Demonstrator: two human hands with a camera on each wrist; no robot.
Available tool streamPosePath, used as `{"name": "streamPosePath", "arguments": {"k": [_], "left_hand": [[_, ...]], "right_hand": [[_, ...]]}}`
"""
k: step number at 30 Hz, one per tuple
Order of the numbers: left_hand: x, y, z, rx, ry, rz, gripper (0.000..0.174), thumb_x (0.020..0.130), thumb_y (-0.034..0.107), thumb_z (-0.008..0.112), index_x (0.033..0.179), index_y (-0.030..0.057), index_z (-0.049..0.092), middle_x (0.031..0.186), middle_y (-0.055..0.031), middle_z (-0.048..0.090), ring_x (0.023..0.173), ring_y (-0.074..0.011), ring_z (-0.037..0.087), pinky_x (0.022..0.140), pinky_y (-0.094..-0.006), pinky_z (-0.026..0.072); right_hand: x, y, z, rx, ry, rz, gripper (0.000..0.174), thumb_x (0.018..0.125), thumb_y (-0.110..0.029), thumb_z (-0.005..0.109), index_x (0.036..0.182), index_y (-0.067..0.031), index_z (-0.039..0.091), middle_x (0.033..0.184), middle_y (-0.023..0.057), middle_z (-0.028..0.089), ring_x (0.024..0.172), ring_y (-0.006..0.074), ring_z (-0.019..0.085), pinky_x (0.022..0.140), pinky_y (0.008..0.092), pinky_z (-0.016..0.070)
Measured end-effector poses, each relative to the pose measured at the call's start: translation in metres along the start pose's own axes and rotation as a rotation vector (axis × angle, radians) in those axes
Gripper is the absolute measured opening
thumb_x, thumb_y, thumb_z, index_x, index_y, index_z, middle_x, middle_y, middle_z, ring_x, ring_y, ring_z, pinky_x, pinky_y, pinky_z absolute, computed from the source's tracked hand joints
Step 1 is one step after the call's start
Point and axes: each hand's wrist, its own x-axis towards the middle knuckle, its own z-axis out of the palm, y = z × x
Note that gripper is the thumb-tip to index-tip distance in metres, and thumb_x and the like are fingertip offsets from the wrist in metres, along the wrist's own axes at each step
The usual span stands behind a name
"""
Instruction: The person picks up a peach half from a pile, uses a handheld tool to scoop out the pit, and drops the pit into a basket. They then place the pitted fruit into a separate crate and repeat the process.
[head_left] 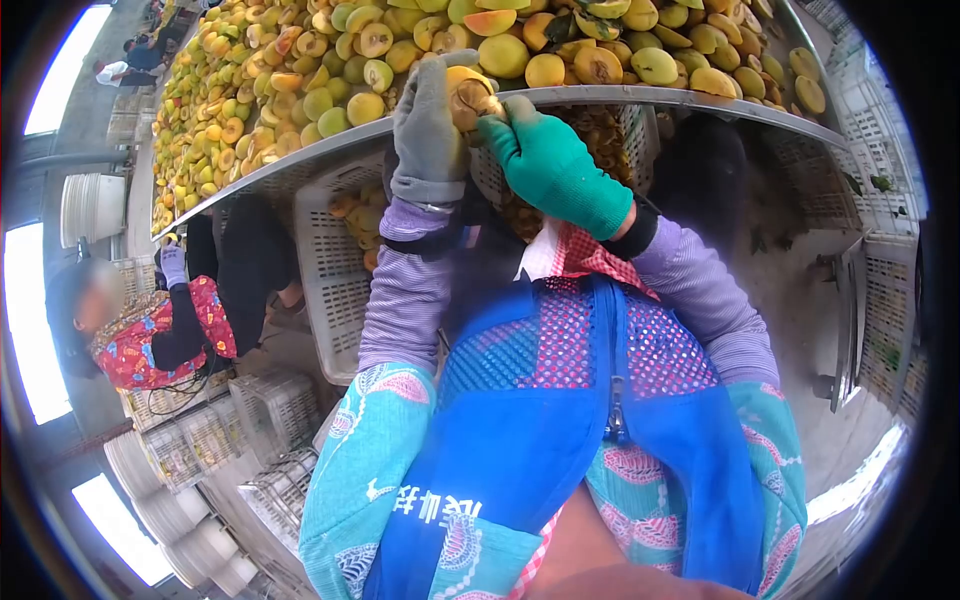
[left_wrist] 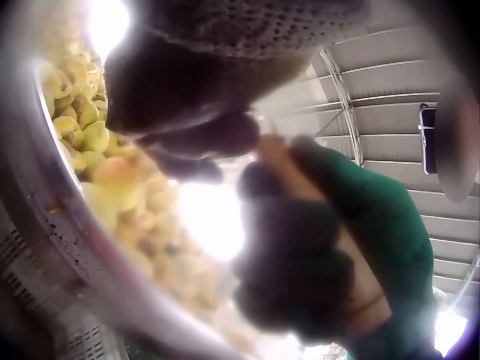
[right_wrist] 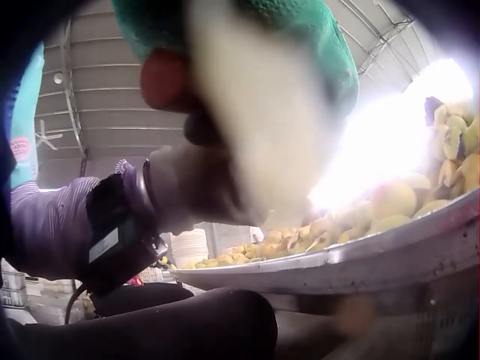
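Observation:
My left hand (head_left: 428,130), in a grey glove, holds a yellow peach half (head_left: 468,98) at the front rim of the fruit table. Its brown cut face is turned toward my right hand (head_left: 560,170), which wears a green glove and has its thumb close against the fruit. In the left wrist view the green-gloved fingers wrap a wooden handle (left_wrist: 367,289); the tool's working end is hidden. A pale, blurred length (right_wrist: 259,112) crosses the green glove in the right wrist view.
Halved peaches (head_left: 640,65) cover the metal-rimmed table (head_left: 560,97). Under it stands a white perforated crate (head_left: 335,270) with fruit pieces. At left another person (head_left: 165,325) sits by the table, near stacked crates (head_left: 200,430) and white basins (head_left: 95,208).

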Motion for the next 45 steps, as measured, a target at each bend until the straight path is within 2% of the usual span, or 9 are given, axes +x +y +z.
{"name": "streamPosePath", "arguments": {"k": [11, 17, 21, 24, 27, 30, 34, 41, 45], "left_hand": [[-0.002, -0.013, 0.008, -0.118, 0.113, 0.027, 0.034, 0.099, 0.029, 0.049, 0.093, -0.0008, 0.064, 0.07, -0.0056, 0.062, 0.058, -0.0113, 0.058, 0.054, -0.0226, 0.0481], [-0.002, -0.011, 0.001, -0.072, 0.075, -0.042, 0.033, 0.099, 0.03, 0.051, 0.093, 0.0015, 0.065, 0.079, -0.0039, 0.063, 0.066, -0.0089, 0.058, 0.058, -0.0217, 0.0472], [-0.007, -0.012, 0.007, -0.14, 0.046, -0.013, 0.031, 0.099, 0.027, 0.051, 0.096, 0.0003, 0.066, 0.086, -0.005, 0.066, 0.075, -0.0109, 0.06, 0.068, -0.0229, 0.0497], [-0.01, -0.015, 0.015, -0.152, 0.06, -0.027, 0.03, 0.099, 0.024, 0.05, 0.098, -0.001, 0.066, 0.089, -0.0071, 0.066, 0.077, -0.0131, 0.062, 0.07, -0.0238, 0.0512], [-0.011, -0.019, 0.016, -0.103, 0.112, -0.034, 0.028, 0.098, 0.023, 0.05, 0.098, -0.0009, 0.066, 0.089, -0.0077, 0.066, 0.076, -0.0143, 0.063, 0.069, -0.0248, 0.052], [-0.003, -0.013, 0.007, -0.186, 0.105, -0.106, 0.027, 0.096, 0.022, 0.051, 0.099, -0.0004, 0.066, 0.089, -0.0078, 0.066, 0.075, -0.0153, 0.064, 0.067, -0.0257, 0.0527], [-0.004, -0.011, 0.003, -0.083, 0.069, -0.076, 0.029, 0.096, 0.026, 0.051, 0.101, 0.0011, 0.066, 0.089, -0.0081, 0.067, 0.075, -0.0157, 0.065, 0.067, -0.0264, 0.0534], [-0.012, -0.003, 0.018, -0.098, 0.025, -0.076, 0.031, 0.097, 0.026, 0.051, 0.09, -0.0006, 0.066, 0.077, -0.0063, 0.065, 0.065, -0.0126, 0.061, 0.062, -0.0236, 0.0491], [-0.011, -0.006, 0.014, -0.101, 0.032, -0.147, 0.031, 0.097, 0.026, 0.051, 0.093, -0.0011, 0.065, 0.076, -0.0059, 0.064, 0.065, -0.0115, 0.059, 0.061, -0.0239, 0.0481]], "right_hand": [[-0.004, 0.005, 0.011, 0.089, 0.021, -0.054, 0.034, 0.096, -0.031, 0.052, 0.091, 0.0023, 0.051, 0.068, 0.0234, 0.058, 0.064, 0.0411, 0.059, 0.054, 0.0477, 0.0442], [-0.01, 0.005, 0.014, 0.265, 0.079, -0.027, 0.03, 0.095, -0.028, 0.055, 0.098, 0.0015, 0.053, 0.076, 0.0201, 0.06, 0.064, 0.0301, 0.057, 0.059, 0.0396, 0.0453], [0.004, -0.016, 0.0, 0.207, 0.245, 0.042, 0.035, 0.09, -0.029, 0.06, 0.103, 0.001, 0.048, 0.079, 0.0251, 0.062, 0.071, 0.0433, 0.062, 0.058, 0.0477, 0.0473], [0.007, -0.003, 0.011, 0.194, 0.272, 0.056, 0.031, 0.089, -0.025, 0.063, 0.102, 0.001, 0.054, 0.079, 0.0192, 0.062, 0.069, 0.0232, 0.061, 0.061, 0.0359, 0.0469], [0.002, 0.011, 0.016, 0.214, 0.185, -0.033, 0.032, 0.09, -0.024, 0.061, 0.11, 0.0008, 0.055, 0.085, 0.0199, 0.063, 0.073, 0.022, 0.061, 0.065, 0.0343, 0.0475], [-0.014, 0.006, -0.005, 0.629, -0.292, 0.213, 0.026, 0.092, -0.025, 0.055, 0.099, 0.0004, 0.052, 0.073, 0.0234, 0.061, 0.07, 0.0445, 0.061, 0.06, 0.0448, 0.0485], [-0.021, 0.005, -0.017, 0.119, 0.089, 0.014, 0.034, 0.096, -0.034, 0.051, 0.101, -0.0012, 0.054, 0.075, 0.0224, 0.061, 0.069, 0.041, 0.061, 0.06, 0.045, 0.0472], [-0.011, 0.011, -0.021, -0.082, -0.044, -0.071, 0.038, 0.097, -0.039, 0.048, 0.104, -0.0013, 0.053, 0.079, 0.024, 0.061, 0.075, 0.0432, 0.06, 0.062, 0.0481, 0.0468], [-0.008, 0.022, -0.022, 0.089, -0.172, -0.065, 0.04, 0.097, -0.04, 0.048, 0.101, -0.0001, 0.055, 0.082, 0.0248, 0.061, 0.076, 0.0396, 0.061, 0.064, 0.0448, 0.0465]]}}
